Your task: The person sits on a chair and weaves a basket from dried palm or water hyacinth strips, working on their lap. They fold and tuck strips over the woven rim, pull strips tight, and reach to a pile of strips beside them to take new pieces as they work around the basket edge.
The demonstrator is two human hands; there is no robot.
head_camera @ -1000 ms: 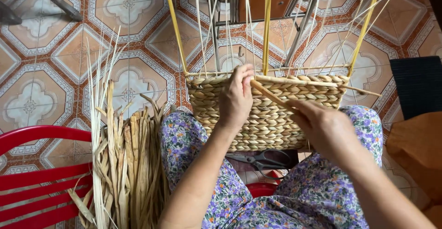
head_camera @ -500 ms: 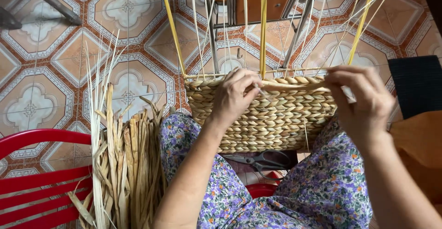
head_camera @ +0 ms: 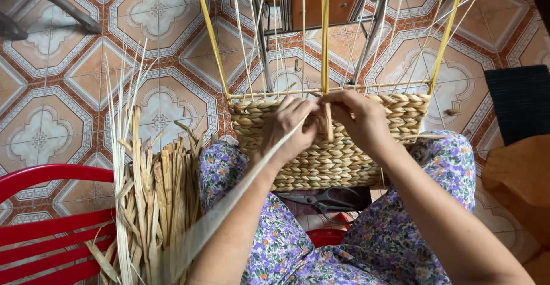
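**Both hands at the rim of a half-woven basket**

The woven basket (head_camera: 338, 153) rests on the person's lap, against knees covered in floral fabric, its braided straw-coloured wall facing the camera. Thin upright stakes (head_camera: 323, 38) rise from its rim, some of them yellow. At the middle of the top edge both hands meet. The left hand (head_camera: 289, 127) is curled closed over the rim, fingers pinching a long flat straw strand (head_camera: 229, 210) that runs down and leftward across the forearm. The right hand (head_camera: 361, 119) is closed too, thumb and fingers gripping a short piece of fibre just beside the central yellow stake, touching the weave.

Below the basket, a pair of scissors (head_camera: 321, 199) lies between the thighs. To the left a bundle of dried straw (head_camera: 152, 205) leans against a red chair (head_camera: 51, 228). Patterned tiles cover the floor (head_camera: 63, 107).
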